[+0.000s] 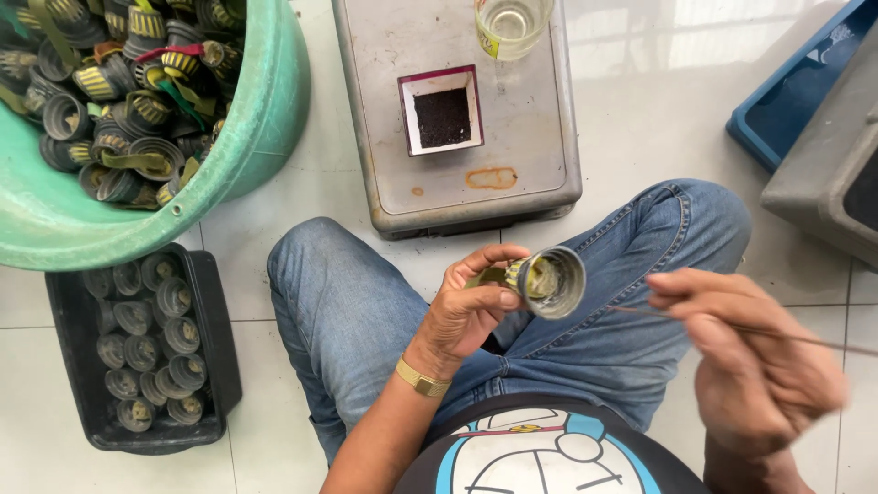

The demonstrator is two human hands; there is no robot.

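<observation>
Metal cup [553, 282] pinched in left hand [466, 311]; right hand [754, 366] grip clamped on thin stick [823, 340].

Colours, floor level
Green tub [265, 137]; black tray [215, 366]; blue jeans [347, 311]; gold bracelet [422, 379]; grey cups, yellow-striped [137, 329].

A green basin [265, 119] and black tray [219, 338] hold small cups.
</observation>
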